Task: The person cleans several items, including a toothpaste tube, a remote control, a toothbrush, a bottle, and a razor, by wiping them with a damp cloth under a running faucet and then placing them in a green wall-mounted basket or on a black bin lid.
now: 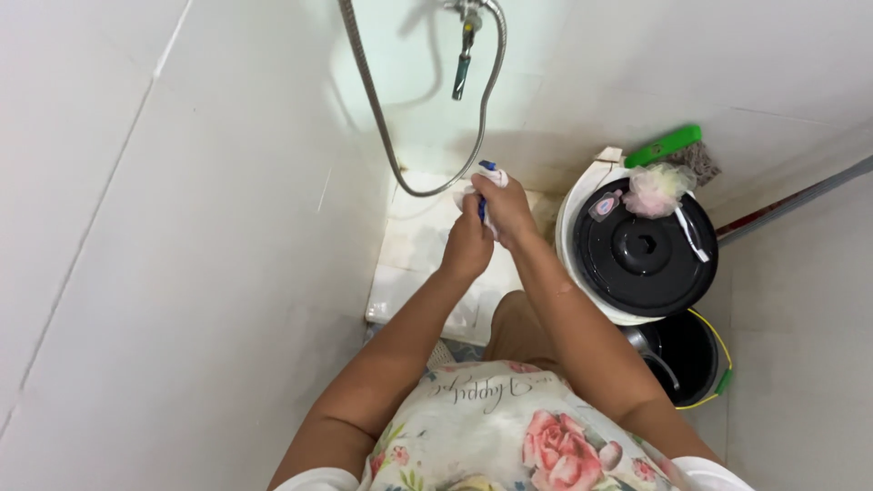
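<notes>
Both of my hands meet in front of me over a white ledge (414,250). My right hand (506,208) grips a white spray bottle (492,175) with a blue nozzle. My left hand (466,244) is closed around the lower part of the same bottle, which is mostly hidden between the two hands. A metal shower hose (376,105) loops down the white tiled wall just behind the bottle.
A tap (465,50) sits high on the wall. To the right stands a white bucket (566,227) with a black lid (645,247) holding a pink mesh puff (657,188) and a toothbrush (693,236). A green brush (665,145) lies behind, a black bucket (688,350) below.
</notes>
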